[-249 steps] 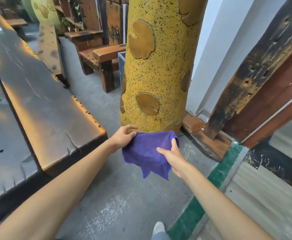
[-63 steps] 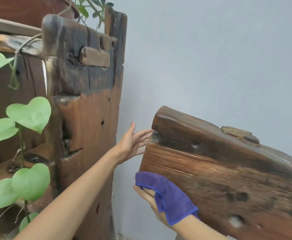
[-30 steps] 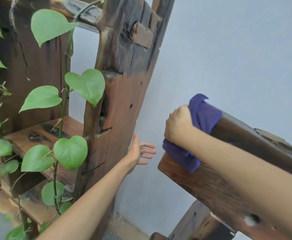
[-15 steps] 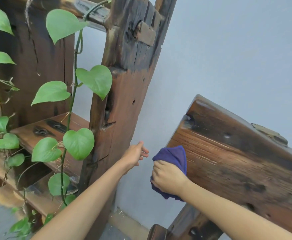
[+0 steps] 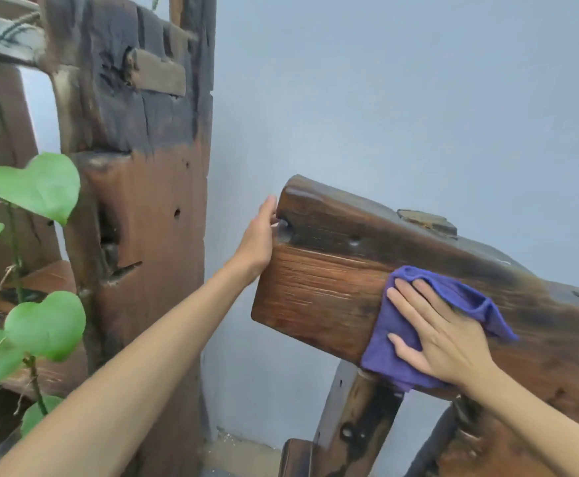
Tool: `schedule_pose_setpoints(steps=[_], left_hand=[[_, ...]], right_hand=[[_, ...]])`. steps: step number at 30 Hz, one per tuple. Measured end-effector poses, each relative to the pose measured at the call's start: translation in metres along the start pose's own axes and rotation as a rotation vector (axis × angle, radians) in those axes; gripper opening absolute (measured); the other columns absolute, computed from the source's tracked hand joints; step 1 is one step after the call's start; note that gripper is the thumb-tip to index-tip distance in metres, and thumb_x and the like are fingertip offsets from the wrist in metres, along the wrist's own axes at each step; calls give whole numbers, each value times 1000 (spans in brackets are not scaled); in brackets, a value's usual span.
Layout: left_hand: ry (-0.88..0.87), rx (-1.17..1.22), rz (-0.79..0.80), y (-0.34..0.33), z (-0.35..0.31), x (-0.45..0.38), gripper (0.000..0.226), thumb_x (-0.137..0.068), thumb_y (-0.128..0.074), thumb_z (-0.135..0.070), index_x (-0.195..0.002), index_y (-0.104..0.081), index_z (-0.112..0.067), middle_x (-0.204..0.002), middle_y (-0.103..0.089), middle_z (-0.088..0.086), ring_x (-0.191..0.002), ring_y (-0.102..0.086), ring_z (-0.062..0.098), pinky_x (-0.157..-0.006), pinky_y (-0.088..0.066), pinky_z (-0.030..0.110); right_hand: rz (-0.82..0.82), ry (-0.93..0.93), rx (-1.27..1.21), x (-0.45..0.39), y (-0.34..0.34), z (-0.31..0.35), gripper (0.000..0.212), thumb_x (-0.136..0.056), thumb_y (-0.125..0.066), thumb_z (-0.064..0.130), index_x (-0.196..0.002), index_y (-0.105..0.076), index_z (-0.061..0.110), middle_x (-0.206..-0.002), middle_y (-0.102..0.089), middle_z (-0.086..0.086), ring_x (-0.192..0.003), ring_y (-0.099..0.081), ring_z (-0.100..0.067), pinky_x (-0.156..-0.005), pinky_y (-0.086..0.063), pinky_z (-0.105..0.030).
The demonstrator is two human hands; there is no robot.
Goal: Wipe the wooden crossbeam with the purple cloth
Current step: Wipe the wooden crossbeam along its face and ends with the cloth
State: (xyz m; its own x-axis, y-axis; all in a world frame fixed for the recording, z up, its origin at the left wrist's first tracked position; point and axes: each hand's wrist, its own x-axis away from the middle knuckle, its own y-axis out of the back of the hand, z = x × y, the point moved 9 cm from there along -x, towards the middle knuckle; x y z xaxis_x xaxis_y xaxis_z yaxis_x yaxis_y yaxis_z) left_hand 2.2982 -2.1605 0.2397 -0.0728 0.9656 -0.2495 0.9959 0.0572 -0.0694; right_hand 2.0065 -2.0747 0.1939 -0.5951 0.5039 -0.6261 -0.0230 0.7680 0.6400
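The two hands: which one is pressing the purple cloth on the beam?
The right hand, fingers spread flat on the purple cloth against the crossbeam. The left hand is bare, at the beam's end.

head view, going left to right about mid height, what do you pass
green leaves → dark wooden post → left hand at the end of the wooden crossbeam → purple cloth → right hand pressed flat on it

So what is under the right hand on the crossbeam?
The purple cloth, pressed flat against the wooden crossbeam by the right hand. The wood beneath the cloth is covered.
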Motion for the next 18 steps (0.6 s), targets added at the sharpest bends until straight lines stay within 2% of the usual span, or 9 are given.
schedule_pose_setpoints(steps=[2, 3, 5, 6, 9, 12, 15, 16, 18], left_hand=[[-34, 59, 33, -5, -37, -16, 57, -100, -21, -65, -131, -59, -37, -116, -66, -13, -103, -59, 4, -72, -44, 23], [-57, 47, 55, -7, -54, -23, 53, -99, -24, -65, -132, -58, -40, -119, -64, -13, -103, -57, 1, -71, -41, 23], [-101, -72, 129, -20, -76, -31, 51, -93, -34, -66, -122, -67, -41, -123, -62, -13, -102, -56, -5, -76, -40, 24], [-123, -155, 141, -27, -79, -32, 51, -90, -40, -64, -113, -74, -34, -117, -66, -13, -98, -59, -2, -77, -41, 25], [-238, -193, -14, -25, -75, -36, 35, -92, -53, -38, -98, -79, -17, -98, -74, -9, -89, -63, 3, -79, -45, 20], [-270, -58, -58, -19, -65, -39, 26, -89, -55, -28, -91, -78, -18, -94, -75, -8, -82, -64, -7, -72, -45, 7], [-260, -8, -16, -21, -63, -47, 21, -84, -55, -25, -83, -75, -18, -86, -74, -6, -75, -64, -4, -70, -47, 9], [-268, -31, -5, -22, -64, -48, 21, -84, -54, -23, -82, -74, -18, -85, -73, -5, -74, -64, -3, -70, -47, 10], [-300, -66, -13, -22, -67, -49, 22, -82, -52, -25, -81, -73, -19, -83, -73, -6, -73, -63, -4, -69, -46, 9]], right_hand=[[-48, -74, -9, -1, 12, -19, 87, -88, -57, 52, -163, -18, 30, -172, -10, 10, -154, -27, -20, -118, -30, -36], [-71, -125, -5, -6, 19, -24, 86, -88, -54, 53, -162, -17, 32, -172, -7, 9, -156, -20, -20, -114, -33, -38], [-108, -276, 3, -22, 30, -34, 82, -91, -49, 53, -163, -15, 31, -173, -3, 2, -159, -6, -22, -118, -26, -40], [-126, -361, -5, -33, 35, -36, 80, -92, -46, 51, -163, -15, 29, -173, -2, -3, -159, -4, -25, -122, -19, -41], [-197, -593, -58, -76, 47, -30, 72, -98, -37, 44, -164, -17, 19, -172, -9, -12, -158, -11, -31, -125, -14, -45], [-302, -738, -169, -119, 56, 5, 64, -104, -28, 39, -161, -26, 9, -168, -26, -10, -156, -23, -25, -124, -22, -46], [-312, -615, -213, -159, 50, 55, 67, -103, -33, 41, -161, -23, 9, -170, -22, -8, -158, -15, -21, -128, -12, -41], [-281, -511, -215, -164, 42, 73, 71, -101, -38, 43, -162, -21, 9, -171, -18, -9, -159, -11, -22, -128, -9, -39], [-207, -230, -245, -158, 19, 103, 76, -100, -47, 41, -162, -18, 9, -172, -9, -8, -159, -7, -21, -128, -15, -36]])
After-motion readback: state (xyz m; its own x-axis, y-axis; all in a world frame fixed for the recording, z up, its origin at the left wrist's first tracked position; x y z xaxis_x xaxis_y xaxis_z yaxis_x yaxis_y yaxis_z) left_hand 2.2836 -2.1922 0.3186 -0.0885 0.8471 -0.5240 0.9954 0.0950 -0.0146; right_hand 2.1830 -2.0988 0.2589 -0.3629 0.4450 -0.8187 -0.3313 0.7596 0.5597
